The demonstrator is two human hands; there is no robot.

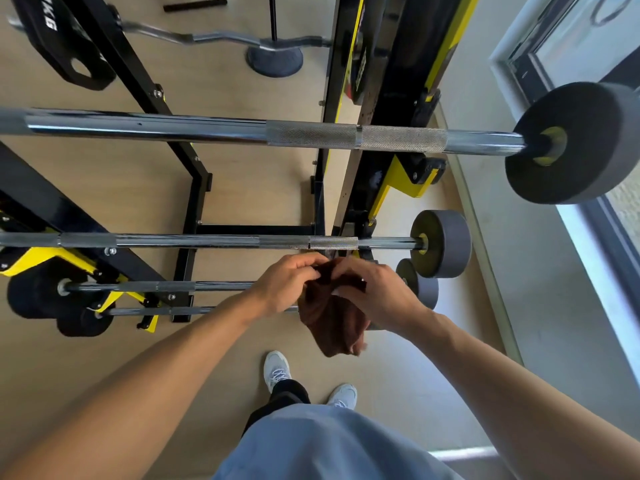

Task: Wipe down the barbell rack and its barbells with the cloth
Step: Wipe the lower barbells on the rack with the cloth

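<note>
At the far left I see a black weight plate with white lettering (57,36) hanging on the black and yellow steel barbell rack (188,188), whose slanted black posts run down toward the pale wooden floor (242,188). Lower on the left, two small black-ended barbells (145,287) lie one under the other on yellow brackets. Across the whole width runs the top chrome barbell with knurled middle (311,133), and under it lies a second chrome barbell (207,241), thinner in the picture. Near the middle, my left hand (284,287) pinches the upper edge of the dark brown cloth (332,320), the grip clamped on the fabric with fingers and thumb together. The cloth hangs down in folds between both hands, in front of the lower bars and just below the second barbell; whether it touches any bar I cannot tell. My right hand (377,296) holds the same upper edge from the other side, its grip also closed on the cloth. Below I see white shoes (277,370) on the floor. Further right are grey round end weights (445,242), and the biggest grey disc (571,143) sits at the right end of the top barbell, beside a window frame (588,216).
</note>
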